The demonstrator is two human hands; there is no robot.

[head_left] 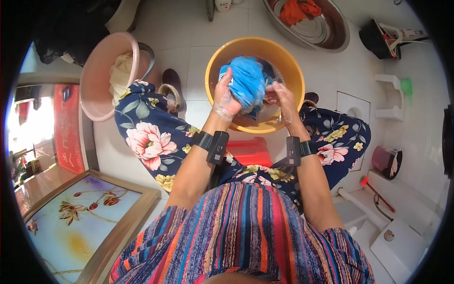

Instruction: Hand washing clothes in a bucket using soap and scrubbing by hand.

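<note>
A wet, bunched-up blue cloth garment point(246, 80) is held over a yellow basin point(213, 59) that stands on the floor between my knees. My left hand point(226, 96) grips the garment's left side, thumb up, with suds on the skin and wrist. At its right edge my right hand point(282, 98) has its fingers curled in against the cloth, also soapy. Inside the basin, soapy water and some darker fabric point(270, 71) show behind the garment. The fingertips of my left hand are hidden by the cloth.
To the left stands a pink tub point(101, 71) with cream cloth inside. A metal basin point(338, 35) with orange cloth point(295, 12) lies at the far right. A red stool point(248, 150) is below the yellow basin. Along the right wall sits a dustpan point(376, 40). A framed flower panel point(85, 222) fills the lower left.
</note>
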